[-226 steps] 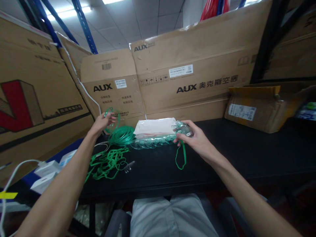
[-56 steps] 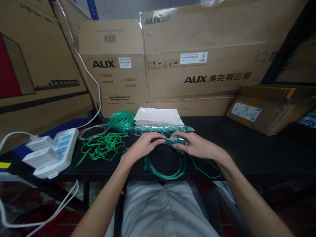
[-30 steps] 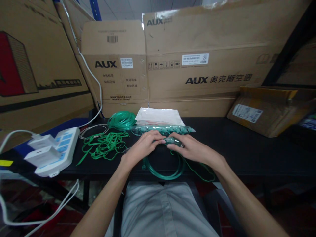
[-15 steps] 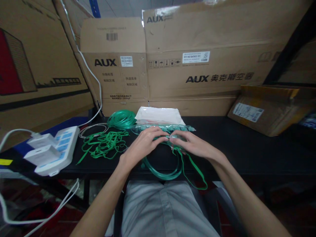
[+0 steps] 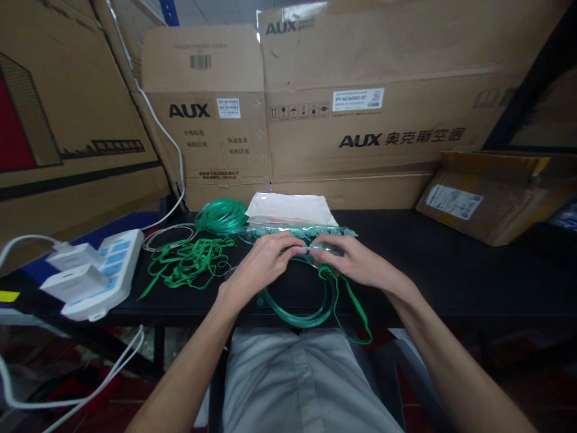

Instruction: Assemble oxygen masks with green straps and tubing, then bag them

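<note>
My left hand pinches the end of a green tube near the middle of the black table. Right beside it, my right hand is closed on a clear plastic mask, whose small joint meets the tube between my fingertips. Much of the mask is hidden by my fingers. A loop of green tubing hangs below my hands at the table's front edge. From the mask a green elastic strap trails down on the right. Behind my hands lies a clear bag with green parts.
A white packet lies behind the bag. To the left are coiled green tubing, a heap of green straps and a white power strip. A cardboard box stands at the right; large cardboard sheets rise behind.
The strap's hanging end has shifted slightly to the left. Both hands keep nearly the same place and hold, fingertips still together at the joint. The whole view has moved a little.
</note>
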Demonstrator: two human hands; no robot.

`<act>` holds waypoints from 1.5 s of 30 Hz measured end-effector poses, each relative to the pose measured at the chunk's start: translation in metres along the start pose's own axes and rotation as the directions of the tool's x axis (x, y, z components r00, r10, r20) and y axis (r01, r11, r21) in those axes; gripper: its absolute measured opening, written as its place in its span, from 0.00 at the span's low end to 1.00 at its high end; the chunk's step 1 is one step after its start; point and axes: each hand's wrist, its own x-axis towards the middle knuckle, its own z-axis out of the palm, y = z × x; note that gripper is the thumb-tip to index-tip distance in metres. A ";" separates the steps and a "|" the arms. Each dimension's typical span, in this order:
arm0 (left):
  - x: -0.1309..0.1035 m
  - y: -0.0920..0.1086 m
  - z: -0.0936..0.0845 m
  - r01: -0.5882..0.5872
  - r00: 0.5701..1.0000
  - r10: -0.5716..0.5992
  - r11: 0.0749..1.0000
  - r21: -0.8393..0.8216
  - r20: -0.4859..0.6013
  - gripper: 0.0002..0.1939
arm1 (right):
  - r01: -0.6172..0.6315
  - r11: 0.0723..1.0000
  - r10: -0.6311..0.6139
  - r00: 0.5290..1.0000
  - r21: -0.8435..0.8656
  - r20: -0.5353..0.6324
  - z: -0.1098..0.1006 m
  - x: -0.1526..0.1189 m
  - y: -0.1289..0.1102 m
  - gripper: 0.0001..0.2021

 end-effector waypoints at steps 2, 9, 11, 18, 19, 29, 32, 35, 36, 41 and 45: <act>0.000 0.001 -0.001 0.009 1.000 -0.009 1.000 -0.014 0.010 0.09 | 0.017 0.996 -0.021 0.999 -0.089 -0.037 0.001 -0.001 -0.003 0.13; 0.001 0.000 0.004 0.016 1.000 -0.016 1.000 0.011 -0.002 0.06 | -0.031 0.998 0.032 0.999 0.060 -0.018 0.003 0.002 -0.004 0.13; 0.001 -0.001 0.007 -0.006 1.000 0.006 0.999 0.041 -0.015 0.05 | -0.118 0.966 0.118 0.993 0.228 0.017 0.005 0.004 -0.002 0.13; -0.001 -0.003 0.012 -0.055 0.998 0.057 0.989 0.139 -0.008 0.05 | -0.393 0.700 0.378 0.912 0.596 0.159 0.017 0.011 0.007 0.14; -0.001 -0.003 0.011 -0.055 0.998 0.056 0.988 0.142 -0.003 0.05 | -0.400 0.685 0.385 0.908 0.609 0.163 0.018 0.011 0.008 0.13; 0.001 0.002 0.004 -0.053 0.997 0.056 0.997 0.055 -0.061 0.08 | -0.362 0.676 0.350 0.924 0.642 0.152 0.007 0.007 0.005 0.16; 0.001 0.001 0.008 -0.044 0.993 0.052 0.996 0.081 -0.103 0.07 | -0.329 0.700 0.330 0.936 0.634 0.121 0.008 0.007 0.006 0.16; 0.000 0.000 0.011 -0.055 0.991 0.069 0.991 0.125 -0.111 0.07 | -0.290 0.750 0.307 0.949 0.595 0.076 0.009 0.006 0.006 0.16; 0.000 -0.001 0.011 -0.056 0.992 0.071 0.988 0.146 -0.102 0.08 | -0.262 0.794 0.281 0.958 0.549 0.051 0.008 0.006 0.006 0.15; -0.001 -0.004 0.004 -0.042 0.997 0.054 0.981 0.187 -0.059 0.09 | 0.008 0.991 0.003 0.997 0.135 -0.080 0.010 0.006 0.001 0.14; -0.001 -0.004 0.001 -0.016 0.999 0.021 0.992 0.122 -0.041 0.10 | 0.097 0.991 -0.109 0.985 -0.094 -0.135 0.013 0.005 0.001 0.12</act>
